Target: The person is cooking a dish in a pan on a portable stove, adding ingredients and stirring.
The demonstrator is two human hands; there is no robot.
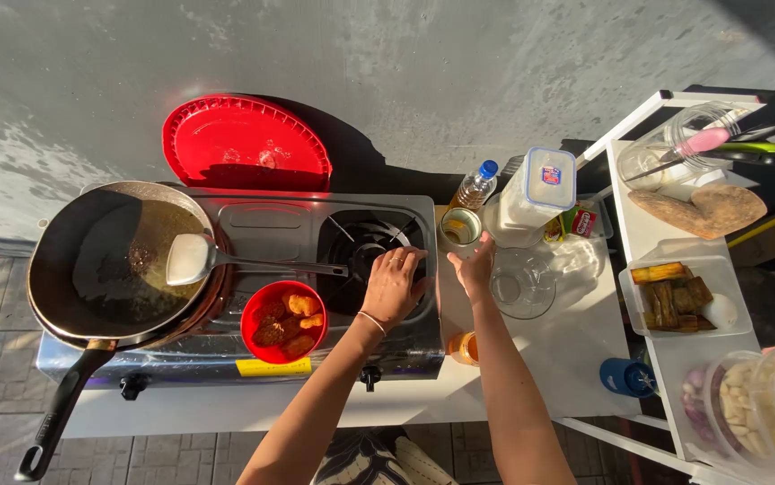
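Observation:
My left hand [394, 286] rests flat on the right burner [362, 244] of a two-burner gas stove [262, 224], fingers spread, holding nothing. My right hand [475, 266] reaches to a small open jar [460, 226] just right of the stove and touches its side. A red bowl [283, 321] of fried golden pieces sits on the stove's front. On the left burner stands a large black frying pan [105, 265] with oil, a metal spatula [197, 259] lying across it.
A red plastic tray [246, 144] leans against the wall behind the stove. On the white table are a water bottle [476, 186], a tall lidded container [536, 196], a clear glass bowl [522, 286] and a blue cup [626, 377]. A side shelf holds a tub of fried slices [675, 296].

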